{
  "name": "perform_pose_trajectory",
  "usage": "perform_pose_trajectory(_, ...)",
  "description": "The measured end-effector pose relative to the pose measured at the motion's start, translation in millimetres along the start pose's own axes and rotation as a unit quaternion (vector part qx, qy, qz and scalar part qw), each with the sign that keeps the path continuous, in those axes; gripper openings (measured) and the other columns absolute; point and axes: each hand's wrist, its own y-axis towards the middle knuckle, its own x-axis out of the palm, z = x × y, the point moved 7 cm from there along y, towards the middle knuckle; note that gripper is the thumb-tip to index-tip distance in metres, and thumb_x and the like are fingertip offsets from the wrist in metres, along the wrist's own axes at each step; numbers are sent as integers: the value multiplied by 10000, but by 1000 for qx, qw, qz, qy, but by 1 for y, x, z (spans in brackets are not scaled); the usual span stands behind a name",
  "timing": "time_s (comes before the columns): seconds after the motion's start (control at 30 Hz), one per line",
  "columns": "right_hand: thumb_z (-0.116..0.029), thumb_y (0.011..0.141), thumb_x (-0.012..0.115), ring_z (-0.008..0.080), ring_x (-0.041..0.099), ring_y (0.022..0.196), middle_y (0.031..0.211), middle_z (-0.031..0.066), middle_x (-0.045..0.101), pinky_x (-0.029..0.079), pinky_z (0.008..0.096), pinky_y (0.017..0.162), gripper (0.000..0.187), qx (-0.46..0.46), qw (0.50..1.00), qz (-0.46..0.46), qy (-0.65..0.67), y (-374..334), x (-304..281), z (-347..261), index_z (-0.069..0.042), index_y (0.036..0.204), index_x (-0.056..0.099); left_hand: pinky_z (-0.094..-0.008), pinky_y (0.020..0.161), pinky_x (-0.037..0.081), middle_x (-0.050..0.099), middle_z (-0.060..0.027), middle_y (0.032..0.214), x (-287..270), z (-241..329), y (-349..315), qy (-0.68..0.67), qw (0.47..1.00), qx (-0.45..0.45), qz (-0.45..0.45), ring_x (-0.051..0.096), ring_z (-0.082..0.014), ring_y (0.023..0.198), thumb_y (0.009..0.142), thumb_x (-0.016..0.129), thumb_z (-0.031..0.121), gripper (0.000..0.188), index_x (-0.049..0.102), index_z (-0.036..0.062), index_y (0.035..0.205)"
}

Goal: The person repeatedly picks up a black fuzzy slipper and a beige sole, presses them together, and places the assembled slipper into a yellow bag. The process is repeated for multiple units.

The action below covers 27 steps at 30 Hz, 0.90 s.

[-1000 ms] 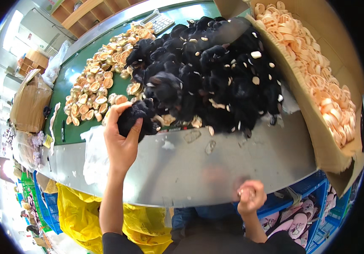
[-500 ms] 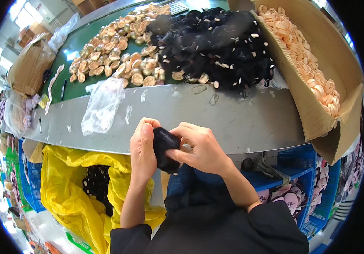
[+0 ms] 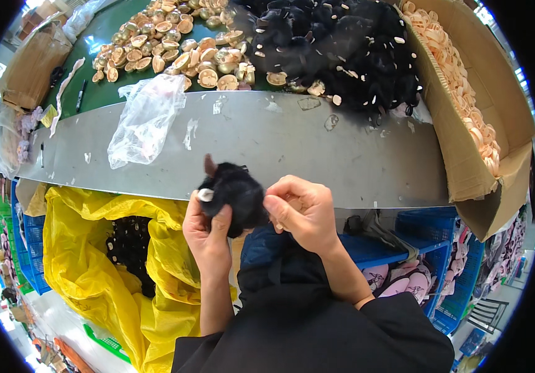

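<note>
A small black plush piece [image 3: 237, 193] is gripped in my left hand [image 3: 210, 233], thumb across its near side. A brownish ear-like tip and a white bit stick out at its far left end. Just to the right, my right hand [image 3: 310, 214] has its fingers curled around a pale beige piece [image 3: 293, 202], mostly hidden by the fingers. The right thumb and fingertips are close to the plush; whether they touch it I cannot tell. Both hands are over the near edge of the grey metal table [image 3: 342, 165].
Gold-and-beige half shells [image 3: 149, 50] and heaped black plush pieces [image 3: 336, 56] cover the far side. At the right, a cardboard box [image 3: 435, 105] holds peach plastic bands [image 3: 451, 68]. A clear plastic bag [image 3: 146, 121] lies left. Below are a yellow bag [image 3: 72, 248] and blue crates [image 3: 432, 230].
The plush piece has been turned, bringing its ear-like tip and white bit into view. My right hand has drawn off it to the right. The whole view has shifted slightly.
</note>
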Motion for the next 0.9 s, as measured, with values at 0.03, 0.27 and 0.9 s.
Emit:
perform_pose_trajectory(0.03, -105, 954, 721, 23, 534, 540, 665, 22, 625, 416, 204, 505, 136, 3, 999, 12, 37, 1, -2, 2, 18, 926, 669, -340, 962, 543, 666, -118, 1222, -4, -2, -1, -58, 998, 1, 11, 665, -210, 1099, 965, 670, 89, 406, 543, -20, 1335)
perform_pose_trajectory(0.27, -110, 882, 784, 96, 620, 773, 843, 54, 668, 516, 252, 729, 214, -98, 980, -44, -168, 11, 14, -12, 3, 1034, 685, -368, 1006, 535, 682, -112, 1195, -3, 0, 2, -95, 994, -55, -15, 678, -219, 1100, 892, 751, 31, 429, 566, -26, 1276)
perform_pose_trajectory(0.9, -163, 964, 715, 13, 558, 583, 773, -7, 653, 453, 190, 514, 167, 106, 988, -54, 95, 5, 16, 10, -4, 958, 665, -330, 955, 561, 650, -113, 1287, 3, -9, -2, -152, 973, -165, -60, 679, -183, 1106, 1048, 592, 242, 437, 485, -10, 1388)
